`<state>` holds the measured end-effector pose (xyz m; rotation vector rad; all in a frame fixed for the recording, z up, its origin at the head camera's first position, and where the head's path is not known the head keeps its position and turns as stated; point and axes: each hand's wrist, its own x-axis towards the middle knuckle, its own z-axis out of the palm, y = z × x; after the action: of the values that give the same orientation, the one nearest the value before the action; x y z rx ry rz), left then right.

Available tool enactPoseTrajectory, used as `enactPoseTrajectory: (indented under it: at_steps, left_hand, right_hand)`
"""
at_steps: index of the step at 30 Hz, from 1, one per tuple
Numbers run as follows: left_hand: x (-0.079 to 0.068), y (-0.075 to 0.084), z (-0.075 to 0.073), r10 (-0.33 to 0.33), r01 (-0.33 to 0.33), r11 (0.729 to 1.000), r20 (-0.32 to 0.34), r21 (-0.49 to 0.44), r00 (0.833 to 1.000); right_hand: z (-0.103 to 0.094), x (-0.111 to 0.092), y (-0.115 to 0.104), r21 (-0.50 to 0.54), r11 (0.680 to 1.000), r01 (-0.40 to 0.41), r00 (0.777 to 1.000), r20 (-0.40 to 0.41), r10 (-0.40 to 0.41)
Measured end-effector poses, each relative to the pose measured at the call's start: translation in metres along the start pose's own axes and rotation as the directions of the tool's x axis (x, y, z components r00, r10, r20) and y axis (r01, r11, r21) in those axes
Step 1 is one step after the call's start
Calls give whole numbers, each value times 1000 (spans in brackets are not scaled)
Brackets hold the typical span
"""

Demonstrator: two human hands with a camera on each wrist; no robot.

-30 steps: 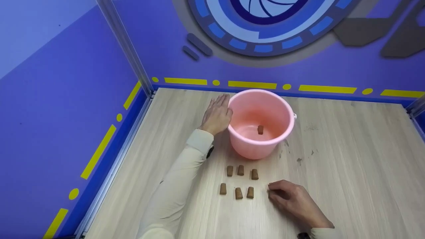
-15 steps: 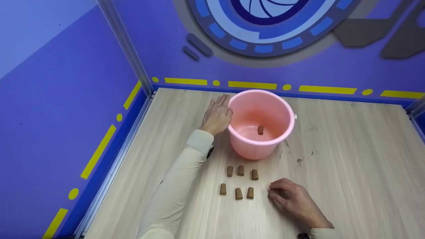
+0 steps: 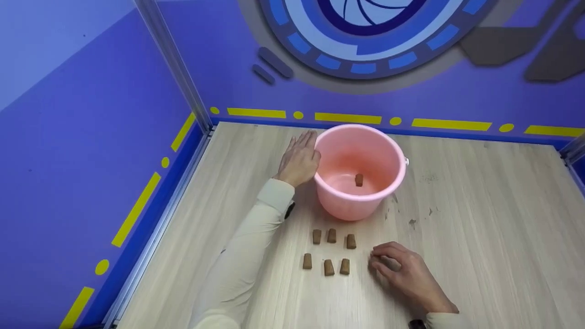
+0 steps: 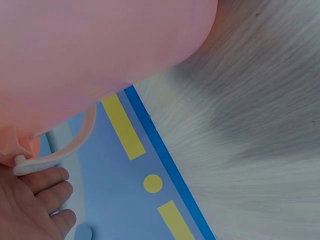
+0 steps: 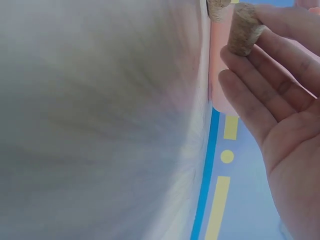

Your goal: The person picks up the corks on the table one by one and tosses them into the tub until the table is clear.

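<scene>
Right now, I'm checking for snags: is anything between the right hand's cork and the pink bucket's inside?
Only the near wall of the pink bucket; tabletop corks lie left of the path, the left hand left of the opening.

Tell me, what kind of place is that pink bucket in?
Probably a small built booth, though I can't tell what it's for. A purple-blue back wall with yellow dashes stands behind the wood-grain surface, and a metal post marks the corner.

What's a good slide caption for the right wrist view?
Right hand holds one cork at its fingertips, with a second cork and the pink bucket beyond.
</scene>
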<state>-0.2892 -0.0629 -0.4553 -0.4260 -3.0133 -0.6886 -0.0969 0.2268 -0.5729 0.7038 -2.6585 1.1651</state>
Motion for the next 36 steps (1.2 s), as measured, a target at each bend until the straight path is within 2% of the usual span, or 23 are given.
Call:
enactPoseTrajectory:
  at_steps: [6, 15, 22, 28, 36]
  left_hand:
    - [0, 0, 0, -2, 2, 1000, 5, 9, 1000]
    - [0, -1, 0, 2, -2, 1000, 2, 4, 1000]
    - [0, -2, -1, 37, -37, 999, -14, -1, 999]
    - [0, -1, -1, 23, -23, 1000, -4, -3, 1000]
    - [0, -1, -1, 21, -21, 1000, -8, 0, 1000]
  right_hand:
    - [-6, 6, 0, 21, 993, 113, 990, -84, -111]
    - [-24, 18, -6, -28, 994, 106, 978, -178, -109]
    - [-38, 28, -14, -58, 993, 105, 970, -215, -115]
    - [-45, 36, -21, -50, 990, 132, 961, -237, -141]
    - [-54, 47, -27, -52, 980, 192, 939, -282, -199]
